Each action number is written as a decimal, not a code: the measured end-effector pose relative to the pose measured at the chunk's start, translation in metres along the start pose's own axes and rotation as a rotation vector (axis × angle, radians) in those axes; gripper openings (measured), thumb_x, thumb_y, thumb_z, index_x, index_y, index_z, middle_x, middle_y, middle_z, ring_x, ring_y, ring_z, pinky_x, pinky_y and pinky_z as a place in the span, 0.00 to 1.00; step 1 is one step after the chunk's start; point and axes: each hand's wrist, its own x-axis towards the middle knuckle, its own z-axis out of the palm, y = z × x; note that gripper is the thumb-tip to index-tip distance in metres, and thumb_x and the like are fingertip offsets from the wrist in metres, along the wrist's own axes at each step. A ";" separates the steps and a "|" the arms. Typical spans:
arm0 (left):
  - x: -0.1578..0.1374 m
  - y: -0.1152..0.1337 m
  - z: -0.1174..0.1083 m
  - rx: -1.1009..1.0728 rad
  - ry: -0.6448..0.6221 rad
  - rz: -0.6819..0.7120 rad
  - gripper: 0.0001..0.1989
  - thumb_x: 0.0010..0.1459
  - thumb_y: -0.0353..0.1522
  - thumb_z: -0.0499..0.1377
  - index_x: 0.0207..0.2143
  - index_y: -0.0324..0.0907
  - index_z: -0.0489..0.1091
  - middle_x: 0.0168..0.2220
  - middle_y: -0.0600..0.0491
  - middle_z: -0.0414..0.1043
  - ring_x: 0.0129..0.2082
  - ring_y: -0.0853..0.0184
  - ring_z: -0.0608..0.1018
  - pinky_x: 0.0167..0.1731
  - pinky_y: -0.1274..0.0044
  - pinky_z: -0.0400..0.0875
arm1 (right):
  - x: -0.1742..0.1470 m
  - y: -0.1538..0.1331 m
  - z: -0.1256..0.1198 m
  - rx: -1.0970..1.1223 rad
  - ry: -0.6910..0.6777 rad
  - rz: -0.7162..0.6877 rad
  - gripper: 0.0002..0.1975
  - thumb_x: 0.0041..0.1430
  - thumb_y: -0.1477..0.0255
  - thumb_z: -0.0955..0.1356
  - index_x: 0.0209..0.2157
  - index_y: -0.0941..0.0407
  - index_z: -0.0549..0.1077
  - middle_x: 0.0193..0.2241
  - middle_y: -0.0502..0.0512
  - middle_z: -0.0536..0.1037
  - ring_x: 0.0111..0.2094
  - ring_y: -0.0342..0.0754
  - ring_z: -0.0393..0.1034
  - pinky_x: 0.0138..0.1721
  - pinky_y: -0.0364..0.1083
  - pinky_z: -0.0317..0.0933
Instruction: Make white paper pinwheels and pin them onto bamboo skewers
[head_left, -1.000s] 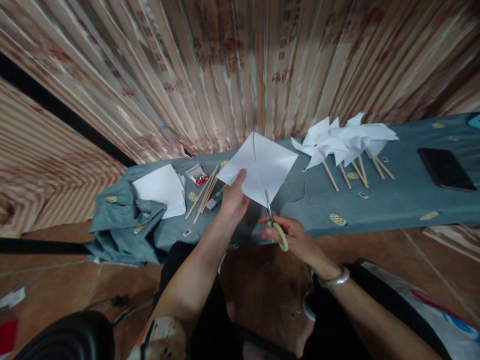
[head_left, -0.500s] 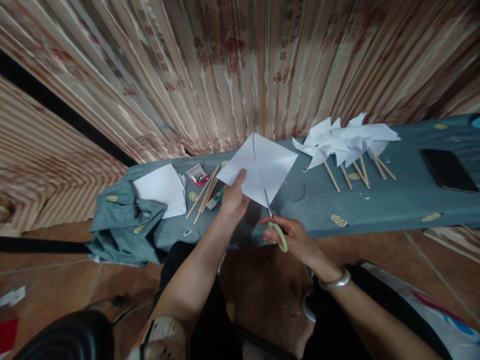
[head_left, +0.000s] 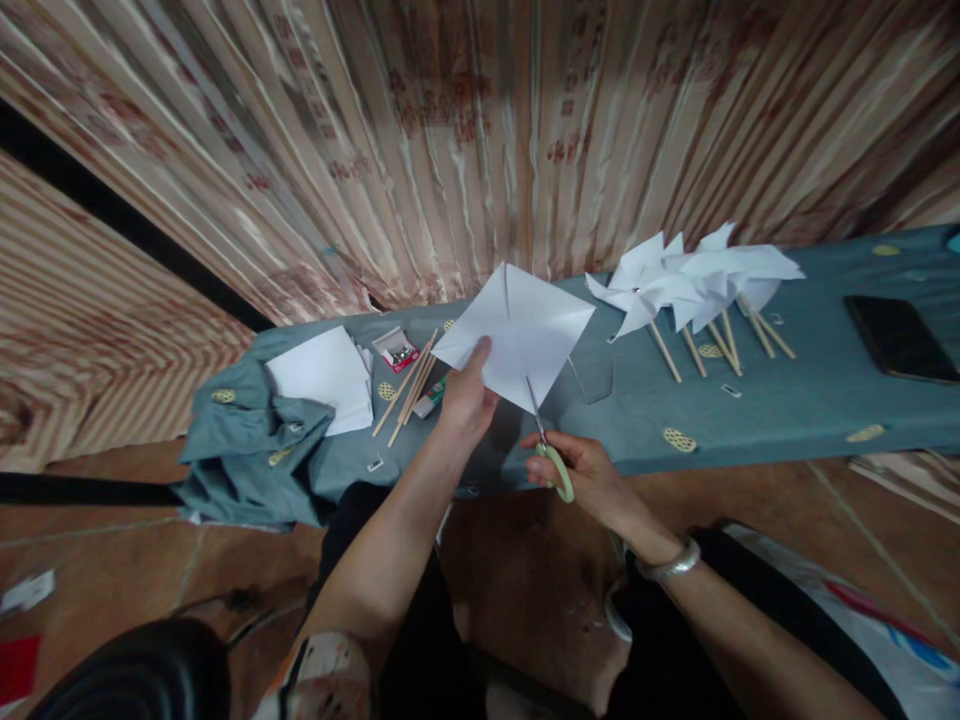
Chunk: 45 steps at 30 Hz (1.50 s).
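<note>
My left hand (head_left: 469,398) grips a square sheet of white paper (head_left: 525,330) near its left side, thumb on top and the other fingers underneath. The sheet is turned so that one corner points toward me, and a slit runs inward from its far corner. In my right hand (head_left: 577,466) is a pair of scissors (head_left: 555,470) with pale green handles. Their blades are at the near corner of the sheet, pointing toward its middle. Left of my left hand lie several wooden sticks (head_left: 407,395) and a small green box (head_left: 430,398), partly hidden by the hand.
A stack of white paper (head_left: 322,378) and a red-and-white box of small metal pins (head_left: 396,350) lie on the left of the cloth-covered bench (head_left: 637,430). Several paper pinwheels (head_left: 690,285) on sticks lie to the right, then a dark phone (head_left: 900,338). A curtain (head_left: 480,150) hangs behind.
Almost nothing differs. The paper and both hands stay nearly in place, with the scissors still at the near corner; the whole view shifts very slightly.
</note>
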 end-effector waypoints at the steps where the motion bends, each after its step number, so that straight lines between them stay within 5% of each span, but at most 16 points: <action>1: 0.000 0.000 0.000 0.002 -0.005 0.001 0.11 0.58 0.26 0.60 0.45 0.38 0.74 0.42 0.49 0.80 0.46 0.64 0.80 0.51 0.74 0.72 | 0.000 0.000 0.000 0.002 0.002 0.002 0.23 0.44 0.54 0.75 0.37 0.56 0.77 0.21 0.48 0.74 0.23 0.42 0.70 0.26 0.42 0.65; 17: -0.004 -0.005 -0.001 0.018 -0.016 -0.004 0.11 0.56 0.26 0.62 0.43 0.38 0.75 0.43 0.48 0.80 0.45 0.62 0.81 0.51 0.71 0.72 | -0.001 0.003 -0.003 -0.100 0.011 -0.063 0.19 0.52 0.56 0.72 0.38 0.56 0.75 0.24 0.50 0.77 0.26 0.43 0.71 0.27 0.42 0.63; 45: -0.003 -0.008 -0.005 0.013 -0.022 -0.017 0.09 0.54 0.26 0.64 0.39 0.37 0.75 0.39 0.48 0.80 0.44 0.62 0.81 0.51 0.71 0.72 | -0.002 0.000 0.003 -0.046 0.055 -0.026 0.18 0.48 0.57 0.74 0.35 0.55 0.75 0.21 0.48 0.76 0.23 0.43 0.70 0.26 0.42 0.63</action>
